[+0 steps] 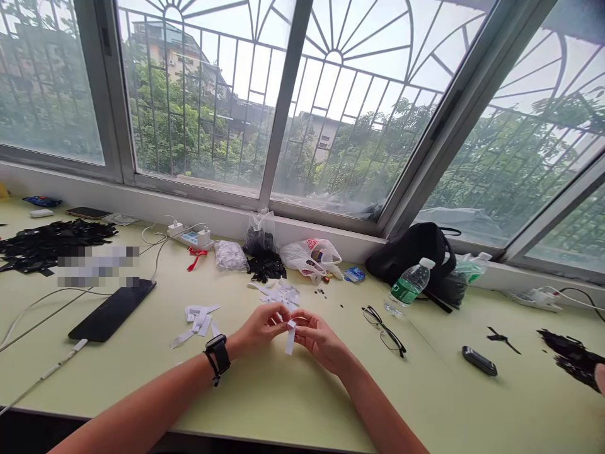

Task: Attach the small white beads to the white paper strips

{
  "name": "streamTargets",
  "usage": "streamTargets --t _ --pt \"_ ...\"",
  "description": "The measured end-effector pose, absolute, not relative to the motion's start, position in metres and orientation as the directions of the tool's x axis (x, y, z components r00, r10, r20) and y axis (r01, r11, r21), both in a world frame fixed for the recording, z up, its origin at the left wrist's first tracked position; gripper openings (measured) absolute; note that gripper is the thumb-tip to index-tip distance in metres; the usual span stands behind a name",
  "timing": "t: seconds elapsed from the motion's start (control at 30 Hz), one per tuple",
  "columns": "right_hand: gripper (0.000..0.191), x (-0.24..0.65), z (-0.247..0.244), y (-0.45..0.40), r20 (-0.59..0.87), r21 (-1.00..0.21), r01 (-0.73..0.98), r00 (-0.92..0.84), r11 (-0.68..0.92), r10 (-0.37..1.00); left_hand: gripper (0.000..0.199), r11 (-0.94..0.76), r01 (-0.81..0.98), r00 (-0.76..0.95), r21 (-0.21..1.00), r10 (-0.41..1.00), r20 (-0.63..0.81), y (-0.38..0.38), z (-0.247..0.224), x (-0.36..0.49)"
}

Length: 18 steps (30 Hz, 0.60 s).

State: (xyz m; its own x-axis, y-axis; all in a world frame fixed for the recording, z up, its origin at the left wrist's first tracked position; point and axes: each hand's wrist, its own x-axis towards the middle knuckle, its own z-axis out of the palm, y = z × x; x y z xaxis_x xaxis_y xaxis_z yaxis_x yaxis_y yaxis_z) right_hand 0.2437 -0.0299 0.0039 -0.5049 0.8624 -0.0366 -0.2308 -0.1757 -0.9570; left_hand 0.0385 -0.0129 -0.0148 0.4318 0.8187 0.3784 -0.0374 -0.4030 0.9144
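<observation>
Above the middle of the table, my left hand (267,326) and my right hand (320,340) meet at the fingertips around a short white strip (290,340). The strip looks folded at its top and hangs down between the hands. Both hands are closed in a pinch on it; the far fingers are partly hidden. Just beyond the hands lies a loose heap of white strips (278,293). Several more white strips (201,321) lie to the left, near the watch (217,354) on my left wrist.
A phone (113,310) with cables and a black strip pile (57,239) are at left. Plastic bags (312,258) and a power strip (189,236) line the window. Glasses (385,331), a bottle (410,287), a black bag (409,252) and another person's fingers (600,377) are at right.
</observation>
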Motion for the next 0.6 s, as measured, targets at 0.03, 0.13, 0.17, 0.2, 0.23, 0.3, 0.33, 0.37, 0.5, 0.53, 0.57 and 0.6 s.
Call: streamTargets --t 0.03,0.13,0.17,0.2,0.23,0.3,0.33,0.37,0.5,0.53,0.57,0.6 --pt "0.031 0.243 0.004 -0.030 -0.035 -0.959 -0.227 -0.502 -0.171 0.864 0.032 -0.412 -0.028 0.428 0.911 0.818 0.384 -0.013 -0.015 0.039" --pt "0.028 0.241 0.000 -0.028 -0.027 -0.969 -0.203 -0.474 -0.139 0.880 0.032 -0.415 -0.012 0.421 0.910 0.823 0.381 -0.014 -0.015 0.038" --pt "0.028 0.241 -0.002 -0.026 -0.020 -0.974 -0.194 -0.457 -0.121 0.889 0.032 -0.405 -0.012 0.421 0.914 0.827 0.372 -0.013 -0.016 0.038" --pt "0.029 0.241 -0.004 -0.025 -0.008 -0.978 -0.186 -0.432 -0.098 0.902 0.033 -0.388 -0.016 0.423 0.922 0.832 0.358 -0.013 -0.017 0.038" --pt "0.030 0.241 -0.006 -0.023 0.008 -0.982 -0.178 -0.404 -0.070 0.915 0.034 -0.366 -0.023 0.428 0.930 0.838 0.340 -0.012 -0.018 0.038" --pt "0.031 0.241 -0.009 -0.020 0.055 -0.987 -0.159 -0.347 -0.001 0.936 0.035 -0.317 -0.051 0.440 0.947 0.844 0.306 -0.010 -0.020 0.037" --pt "0.031 0.242 -0.010 -0.019 0.082 -0.989 -0.144 -0.325 0.036 0.942 0.036 -0.297 -0.068 0.446 0.953 0.845 0.295 -0.010 -0.021 0.037" --pt "0.031 0.242 -0.010 -0.018 0.107 -0.989 -0.127 -0.312 0.070 0.944 0.035 -0.282 -0.085 0.450 0.956 0.845 0.289 -0.009 -0.021 0.037" --pt "0.030 0.239 -0.007 -0.021 0.172 -0.985 -0.070 -0.318 0.157 0.933 0.033 -0.245 -0.163 0.470 0.956 0.832 0.294 -0.012 -0.019 0.037" --pt "0.030 0.238 -0.006 -0.021 0.179 -0.984 -0.063 -0.325 0.167 0.929 0.032 -0.237 -0.180 0.476 0.955 0.828 0.295 -0.012 -0.018 0.037" --pt "0.030 0.238 -0.006 -0.022 0.183 -0.983 -0.057 -0.331 0.174 0.926 0.031 -0.228 -0.193 0.480 0.954 0.826 0.295 -0.013 -0.017 0.037" --pt "0.030 0.237 -0.005 -0.023 0.186 -0.982 -0.052 -0.336 0.179 0.923 0.031 -0.221 -0.200 0.480 0.955 0.827 0.292 -0.014 -0.016 0.037"
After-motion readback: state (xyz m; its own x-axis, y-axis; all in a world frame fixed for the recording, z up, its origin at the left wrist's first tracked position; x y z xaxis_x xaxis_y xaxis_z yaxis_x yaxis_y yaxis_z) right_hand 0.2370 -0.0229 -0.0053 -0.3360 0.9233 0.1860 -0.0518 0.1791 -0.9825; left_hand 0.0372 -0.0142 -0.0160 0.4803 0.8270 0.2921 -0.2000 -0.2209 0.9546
